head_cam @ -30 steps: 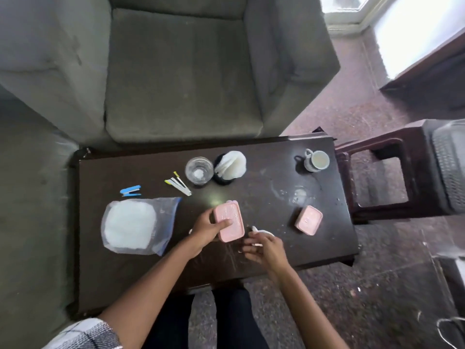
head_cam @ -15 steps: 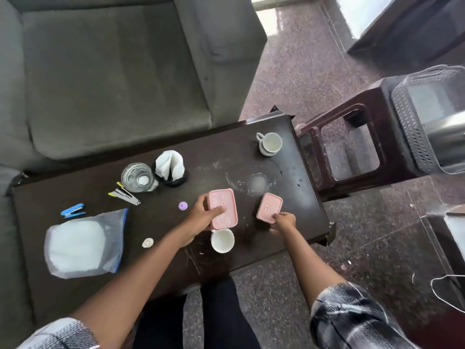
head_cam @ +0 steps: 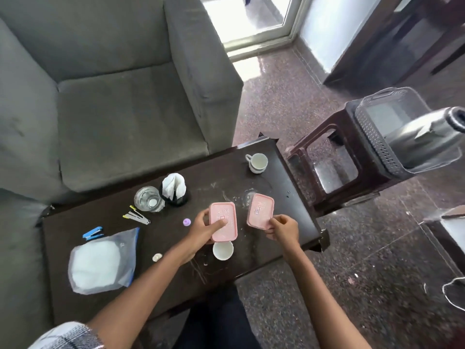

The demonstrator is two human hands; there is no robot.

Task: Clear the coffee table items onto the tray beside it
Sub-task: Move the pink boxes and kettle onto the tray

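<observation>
My left hand (head_cam: 205, 229) grips a pink lidded box (head_cam: 223, 221) above the dark coffee table (head_cam: 176, 250). My right hand (head_cam: 283, 229) pinches the near edge of a second, smaller pink box (head_cam: 260, 213), tilted up off the table. A white cup (head_cam: 223, 250) stands just under the left box. Another white cup (head_cam: 257, 162) sits at the table's far right. Further left are a glass (head_cam: 148, 199), a black holder with tissues (head_cam: 174, 189), a clear bag of white stuff (head_cam: 102, 261) and a blue stapler (head_cam: 93, 233). The grey perforated tray (head_cam: 377, 137) rests on a brown stool (head_cam: 334, 157) to the right.
A steel flask (head_cam: 425, 134) lies in the tray. A grey armchair (head_cam: 113, 96) stands behind the table. Small bits lie on the table: a purple cap (head_cam: 186, 222), a pale round piece (head_cam: 157, 257), yellow-tipped clips (head_cam: 137, 215). A brown box (head_cam: 453, 222) is at the right edge.
My right hand left the white cup, reached right and took the smaller pink box, lifting its near edge. My left hand kept the larger box. The view swung right toward the tray.
</observation>
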